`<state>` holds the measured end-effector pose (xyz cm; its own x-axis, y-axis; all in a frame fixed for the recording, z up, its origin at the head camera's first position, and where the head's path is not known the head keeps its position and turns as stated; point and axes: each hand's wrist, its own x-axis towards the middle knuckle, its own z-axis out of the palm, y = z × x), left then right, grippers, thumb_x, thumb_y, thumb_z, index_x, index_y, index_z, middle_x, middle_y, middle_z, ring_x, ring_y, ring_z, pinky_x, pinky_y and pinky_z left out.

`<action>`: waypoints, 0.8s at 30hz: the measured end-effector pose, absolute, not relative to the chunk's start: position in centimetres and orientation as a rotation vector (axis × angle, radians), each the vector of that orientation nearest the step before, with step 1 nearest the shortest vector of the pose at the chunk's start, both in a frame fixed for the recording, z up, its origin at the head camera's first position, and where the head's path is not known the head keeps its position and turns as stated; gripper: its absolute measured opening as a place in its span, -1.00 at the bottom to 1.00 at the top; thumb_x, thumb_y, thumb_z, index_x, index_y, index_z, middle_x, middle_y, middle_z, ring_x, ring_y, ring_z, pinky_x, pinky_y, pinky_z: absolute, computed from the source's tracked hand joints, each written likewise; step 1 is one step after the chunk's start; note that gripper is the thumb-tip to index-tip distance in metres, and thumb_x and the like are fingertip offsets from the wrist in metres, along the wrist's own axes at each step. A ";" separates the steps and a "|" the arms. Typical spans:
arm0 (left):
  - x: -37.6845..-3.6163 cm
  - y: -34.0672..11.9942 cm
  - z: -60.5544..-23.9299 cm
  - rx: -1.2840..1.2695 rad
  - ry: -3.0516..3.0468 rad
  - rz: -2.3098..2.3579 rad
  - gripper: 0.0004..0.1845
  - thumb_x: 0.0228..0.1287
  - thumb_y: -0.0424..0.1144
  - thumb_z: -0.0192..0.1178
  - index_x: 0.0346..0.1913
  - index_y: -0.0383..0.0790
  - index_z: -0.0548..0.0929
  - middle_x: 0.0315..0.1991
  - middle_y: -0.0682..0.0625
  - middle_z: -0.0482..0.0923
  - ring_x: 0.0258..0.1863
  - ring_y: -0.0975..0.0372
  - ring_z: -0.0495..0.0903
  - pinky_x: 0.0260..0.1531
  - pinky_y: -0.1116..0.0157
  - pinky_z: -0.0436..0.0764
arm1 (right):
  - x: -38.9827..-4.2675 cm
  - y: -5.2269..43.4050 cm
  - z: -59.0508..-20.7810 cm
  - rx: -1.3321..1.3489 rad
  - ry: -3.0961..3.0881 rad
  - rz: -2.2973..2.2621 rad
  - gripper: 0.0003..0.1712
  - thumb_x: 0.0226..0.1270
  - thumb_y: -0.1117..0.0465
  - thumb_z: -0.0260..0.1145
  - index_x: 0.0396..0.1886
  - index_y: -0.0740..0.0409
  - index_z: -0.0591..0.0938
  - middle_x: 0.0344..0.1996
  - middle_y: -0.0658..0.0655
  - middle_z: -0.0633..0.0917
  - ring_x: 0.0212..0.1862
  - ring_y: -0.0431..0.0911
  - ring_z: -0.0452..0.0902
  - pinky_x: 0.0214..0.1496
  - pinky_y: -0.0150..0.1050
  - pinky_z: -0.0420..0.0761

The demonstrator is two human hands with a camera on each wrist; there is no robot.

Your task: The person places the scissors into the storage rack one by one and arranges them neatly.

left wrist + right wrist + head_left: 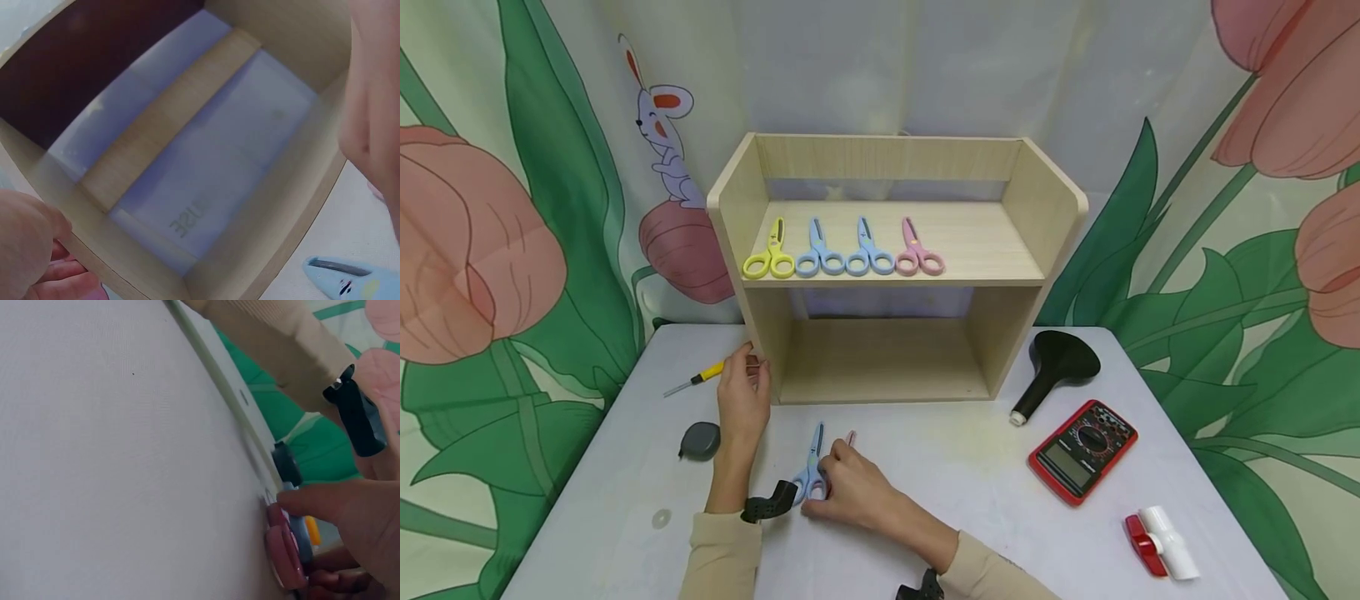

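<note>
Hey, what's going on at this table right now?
A person sits at a white table in front of a small wooden shelf. Their left hand grips the shelf's left front edge, while the right hand rests on scissors lying on the table, a blue pair and a pink pair beside it. Four more scissors are lined up on the upper shelf: yellow, two blue, pink. A multimeter, a funnel and a screwdriver lie around untouched.

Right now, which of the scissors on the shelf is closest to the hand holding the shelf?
The yellow scissors, at the left end of the row. The left hand holds the shelf's left wall, below them; the two blue pairs and the pink pair lie farther right.
</note>
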<state>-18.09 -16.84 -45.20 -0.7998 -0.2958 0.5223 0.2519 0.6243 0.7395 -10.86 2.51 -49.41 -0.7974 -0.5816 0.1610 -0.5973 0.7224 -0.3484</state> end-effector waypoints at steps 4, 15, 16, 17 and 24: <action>-18.0 -16.9 -45.3 0.043 -2.234 -1.147 -0.59 0.43 -0.36 0.16 0.26 -0.42 0.45 -0.07 -0.34 0.52 -0.11 -0.10 0.65 -0.07 -0.03 0.74 | -10.8 2.4 -49.4 0.974 -2.900 0.586 -0.60 0.06 -0.13 0.46 -0.35 0.11 0.69 -0.40 -0.04 0.54 -0.51 -0.34 0.27 -0.56 -0.53 0.29; -17.9 -16.9 -45.3 0.065 -2.256 -1.160 -0.58 0.46 -0.33 0.13 0.29 -0.41 0.43 -0.03 -0.33 0.50 -0.07 -0.10 0.64 -0.03 -0.03 0.73 | -11.4 3.2 -48.4 0.943 -2.901 0.655 -0.80 0.03 0.13 0.45 -0.53 0.10 0.59 -0.64 -0.14 0.41 -0.60 -0.36 0.23 -0.68 -0.57 0.24; -18.0 -16.9 -45.3 0.066 -2.255 -1.158 -0.58 0.46 -0.33 0.13 0.29 -0.41 0.43 -0.03 -0.33 0.51 -0.07 -0.10 0.64 -0.03 -0.03 0.73 | -11.4 3.4 -48.3 0.949 -2.885 0.669 -0.80 0.02 0.14 0.44 -0.54 0.11 0.59 -0.63 -0.13 0.42 -0.60 -0.36 0.23 -0.69 -0.57 0.22; -18.0 -16.9 -45.3 0.065 -2.257 -1.156 -0.59 0.46 -0.33 0.13 0.28 -0.41 0.44 -0.03 -0.33 0.51 -0.07 -0.10 0.64 -0.03 -0.03 0.73 | -11.5 3.7 -48.2 0.954 -2.870 0.683 -0.81 0.02 0.15 0.44 -0.52 0.12 0.60 -0.62 -0.13 0.44 -0.59 -0.37 0.23 -0.69 -0.58 0.22; -18.1 -16.9 -45.3 0.052 -2.234 -1.162 -0.59 0.45 -0.33 0.15 0.26 -0.43 0.46 -0.05 -0.34 0.52 -0.09 -0.10 0.65 -0.06 -0.02 0.74 | -11.3 5.8 -46.4 0.977 -2.698 0.808 -0.78 0.03 0.14 0.42 -0.42 0.21 0.66 -0.59 0.00 0.55 -0.53 -0.37 0.22 -0.61 -0.63 0.18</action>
<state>-18.12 -16.90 -45.26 -0.8115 -0.3020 0.5003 0.2362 0.6135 0.7535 -11.31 5.75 -46.41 -0.7739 -0.5460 0.3208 -0.6325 0.6408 -0.4351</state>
